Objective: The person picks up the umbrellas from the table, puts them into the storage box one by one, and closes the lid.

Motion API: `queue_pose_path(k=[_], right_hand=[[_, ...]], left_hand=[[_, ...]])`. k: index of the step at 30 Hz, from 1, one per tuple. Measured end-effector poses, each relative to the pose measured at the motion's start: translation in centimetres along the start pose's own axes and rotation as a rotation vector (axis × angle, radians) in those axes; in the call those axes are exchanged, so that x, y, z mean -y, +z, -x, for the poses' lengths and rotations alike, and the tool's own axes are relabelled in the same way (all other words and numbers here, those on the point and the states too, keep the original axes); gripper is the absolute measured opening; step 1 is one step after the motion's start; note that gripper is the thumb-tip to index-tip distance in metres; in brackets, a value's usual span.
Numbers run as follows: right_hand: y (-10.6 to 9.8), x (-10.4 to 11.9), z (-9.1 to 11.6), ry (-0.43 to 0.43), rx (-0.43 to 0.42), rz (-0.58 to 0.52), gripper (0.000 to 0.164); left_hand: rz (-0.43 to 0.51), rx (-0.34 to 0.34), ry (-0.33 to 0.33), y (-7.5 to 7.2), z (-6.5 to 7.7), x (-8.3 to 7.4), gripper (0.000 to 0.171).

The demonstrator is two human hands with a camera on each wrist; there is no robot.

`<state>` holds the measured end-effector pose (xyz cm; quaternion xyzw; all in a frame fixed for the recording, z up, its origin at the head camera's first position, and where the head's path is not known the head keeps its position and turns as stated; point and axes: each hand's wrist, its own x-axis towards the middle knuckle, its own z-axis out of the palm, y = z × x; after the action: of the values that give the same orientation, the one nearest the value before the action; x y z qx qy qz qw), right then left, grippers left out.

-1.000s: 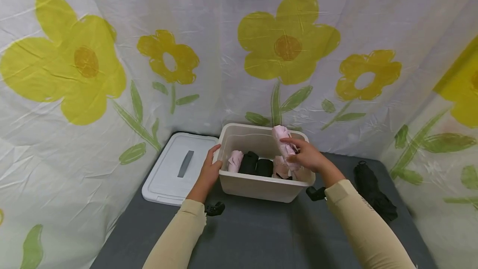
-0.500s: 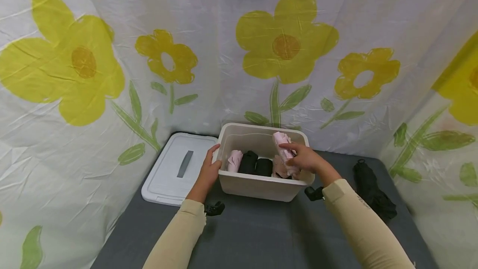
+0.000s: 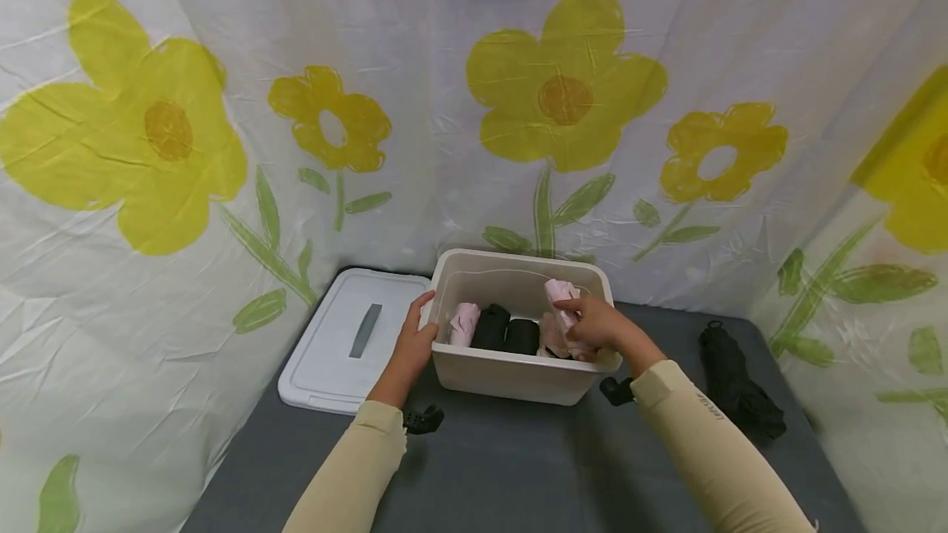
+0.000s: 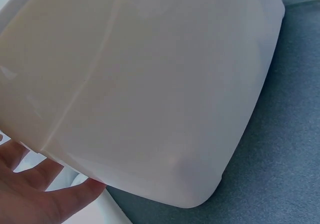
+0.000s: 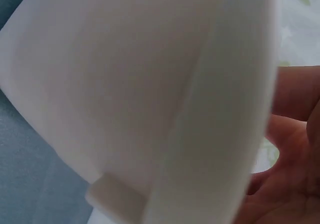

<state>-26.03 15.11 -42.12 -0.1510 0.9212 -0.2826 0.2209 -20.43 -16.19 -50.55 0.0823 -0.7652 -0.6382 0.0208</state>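
Note:
A beige storage box [image 3: 504,381] stands on the dark table, its rim uppermost. My left hand [image 3: 411,350] holds its left side near the front corner; in the left wrist view, fingers [image 4: 75,199] lie against the box's edge. At the right end, my right hand [image 3: 600,323] grips a rolled pink fabric bundle [image 3: 559,293], tilted and partly inside the box. Beside it lies a dusty-pink roll [image 3: 550,334]. Two black rolls [image 3: 491,327] and another pink roll [image 3: 464,324] line the front wall. The right wrist view shows my right hand [image 5: 295,154] behind the rim; its bundle is hidden there.
A white lid [image 3: 333,352] with a grey handle lies left of the box. To the right is a long black fabric bundle [image 3: 736,385] with a loop at its end. A flower-printed curtain [image 3: 437,130] hangs close behind the box.
My right hand has lowered the pink bundle further into the right end of the box. The left hand stays at the box's left side.

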Motion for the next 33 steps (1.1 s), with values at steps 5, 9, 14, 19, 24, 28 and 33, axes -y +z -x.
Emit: queue_pose_path(k=[5,9,14,19,24,28,33], right_hand=[[0.6,0.1,-0.4,0.027,0.021,0.085,0.070],[1.5,0.1,-0.7,0.038,0.035,0.190,0.066],[1.7,0.5,-0.4,0.063,0.062,0.286,0.050],[0.3,1.1,0.7,0.028,-0.012,0.235,0.042],[-0.4,0.7,2.3,-0.076,-0.084,0.174,0.039],[-0.2,-0.2,3.3,-0.089,-0.143,0.096,0.038],[0.3,-1.2,3.9,-0.118,-0.262,0.040,0.034]], left_hand=[[-0.010,0.000,0.003,-0.2,0.1,0.2,0.061],[-0.032,0.007,-0.007,-0.3,0.5,0.7,0.061],[-0.045,0.022,-0.005,-0.3,0.6,0.7,0.060],[-0.009,0.033,0.022,-0.2,0.4,-0.7,0.061],[0.007,0.040,0.008,-0.4,1.5,-2.7,0.062],[-0.003,0.038,0.019,-0.2,1.6,-2.2,0.063],[0.015,-0.003,0.043,0.2,0.5,0.0,0.064]])
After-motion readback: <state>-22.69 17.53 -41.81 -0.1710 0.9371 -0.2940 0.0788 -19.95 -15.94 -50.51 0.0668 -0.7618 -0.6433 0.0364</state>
